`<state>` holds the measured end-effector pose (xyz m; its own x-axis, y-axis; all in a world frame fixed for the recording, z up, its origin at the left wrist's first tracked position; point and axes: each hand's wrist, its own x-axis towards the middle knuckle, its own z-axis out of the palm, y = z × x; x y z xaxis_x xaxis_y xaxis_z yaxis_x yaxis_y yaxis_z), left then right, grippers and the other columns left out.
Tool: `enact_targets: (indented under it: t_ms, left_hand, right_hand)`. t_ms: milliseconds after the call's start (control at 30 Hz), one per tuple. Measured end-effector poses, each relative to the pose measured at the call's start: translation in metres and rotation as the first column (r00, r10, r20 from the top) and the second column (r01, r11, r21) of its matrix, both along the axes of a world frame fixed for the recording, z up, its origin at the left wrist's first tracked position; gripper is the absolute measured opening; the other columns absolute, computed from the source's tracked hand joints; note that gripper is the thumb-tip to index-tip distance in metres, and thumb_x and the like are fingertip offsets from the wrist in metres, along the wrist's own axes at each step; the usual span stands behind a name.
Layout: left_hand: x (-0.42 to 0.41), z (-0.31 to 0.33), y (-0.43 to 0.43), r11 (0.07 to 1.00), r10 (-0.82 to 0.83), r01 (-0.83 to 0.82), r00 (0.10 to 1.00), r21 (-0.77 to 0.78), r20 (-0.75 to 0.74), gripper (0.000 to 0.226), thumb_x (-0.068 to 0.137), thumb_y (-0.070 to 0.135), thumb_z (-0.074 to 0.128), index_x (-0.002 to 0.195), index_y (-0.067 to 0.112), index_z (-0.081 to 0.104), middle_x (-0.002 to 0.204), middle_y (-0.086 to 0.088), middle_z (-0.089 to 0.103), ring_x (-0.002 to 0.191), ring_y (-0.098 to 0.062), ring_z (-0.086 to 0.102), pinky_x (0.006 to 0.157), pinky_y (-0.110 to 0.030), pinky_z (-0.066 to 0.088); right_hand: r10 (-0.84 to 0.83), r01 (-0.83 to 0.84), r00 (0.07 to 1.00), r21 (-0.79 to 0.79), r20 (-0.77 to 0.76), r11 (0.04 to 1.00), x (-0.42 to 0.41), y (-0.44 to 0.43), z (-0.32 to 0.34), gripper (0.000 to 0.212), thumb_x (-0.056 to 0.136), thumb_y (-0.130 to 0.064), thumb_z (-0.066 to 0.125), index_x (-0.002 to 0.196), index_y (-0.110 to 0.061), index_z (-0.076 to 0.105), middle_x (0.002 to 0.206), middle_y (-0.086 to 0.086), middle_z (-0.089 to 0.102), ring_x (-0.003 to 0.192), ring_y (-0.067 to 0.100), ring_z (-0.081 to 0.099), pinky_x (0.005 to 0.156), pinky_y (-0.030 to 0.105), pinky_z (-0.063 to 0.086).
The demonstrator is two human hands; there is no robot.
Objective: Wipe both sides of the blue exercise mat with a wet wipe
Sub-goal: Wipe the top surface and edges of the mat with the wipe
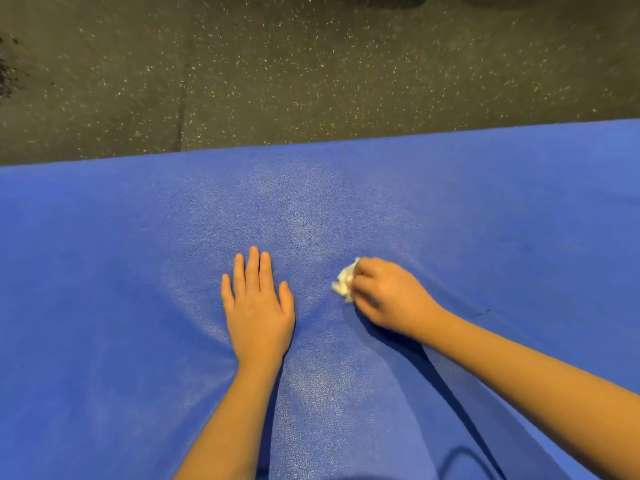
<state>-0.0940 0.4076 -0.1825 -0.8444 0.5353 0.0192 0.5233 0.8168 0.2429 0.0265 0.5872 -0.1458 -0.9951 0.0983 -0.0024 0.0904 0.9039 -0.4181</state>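
I'm looking down at the blue mat (138,271), which lies flat on the dark speckled floor (277,64) and fills the lower part of my view, its far edge running across just below that floor. I judge it light and soft: the foam puckers into shallow creases around my hands, so it gives under pressure and would likely slide or bunch if I didn't pin it. Its surface looks finely textured, with a paler sheen in the middle that may be damp. For turning it over I'd take it by an edge, since the middle offers nothing to grab. My left hand (258,306) lies flat on the mat, palm down, fingers straight and slightly spread, holding nothing and just pressing. My right hand (384,294) sits just beside it, fingers curled round a crumpled white wipe (344,280), which pokes out past the fingertips and touches the mat. The wipe is small, limp and easily torn, so I'd keep it bunched.
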Motion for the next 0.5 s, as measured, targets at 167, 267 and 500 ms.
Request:
enact_targets:
  t_ms: [167,267,500]
  left_hand:
    - [0.000,0.000,-0.001,1.000,0.002,-0.002,1.000,0.006,-0.004,0.060,0.093,0.037,0.029,0.143,0.008,0.045,0.152,-0.008,0.038,0.143,-0.029,0.029,0.116,-0.051,0.022]
    - [-0.001,0.000,-0.001,1.000,0.002,-0.001,1.000,0.014,-0.007,0.060,0.093,0.036,0.030,0.142,0.007,0.046,0.152,-0.009,0.039,0.143,-0.029,0.030,0.116,-0.051,0.023]
    - [-0.001,0.000,-0.001,1.000,0.003,-0.003,1.000,0.016,0.007,0.060,0.093,0.037,0.029,0.143,0.008,0.044,0.153,-0.007,0.038,0.144,-0.028,0.028,0.117,-0.050,0.020]
  right_hand:
    - [-0.326,0.331,0.944,-0.176,0.055,0.927,0.004,-0.031,0.002,0.022,0.092,-0.016,0.052,0.108,-0.002,0.057,0.093,0.012,0.059,0.085,0.033,0.056,0.072,0.035,0.045]
    - [0.069,-0.058,0.994,-0.134,0.079,0.989,0.016,-0.037,0.005,0.033,0.095,-0.028,0.037,0.106,-0.005,0.059,0.089,0.009,0.059,0.077,0.030,0.056,0.067,0.036,0.047]
    - [-0.310,0.307,0.950,-0.069,-0.036,0.949,0.011,-0.020,-0.007,0.031,0.095,-0.028,0.043,0.084,-0.005,0.060,0.079,0.013,0.050,0.067,0.032,0.052,0.056,0.041,0.049]
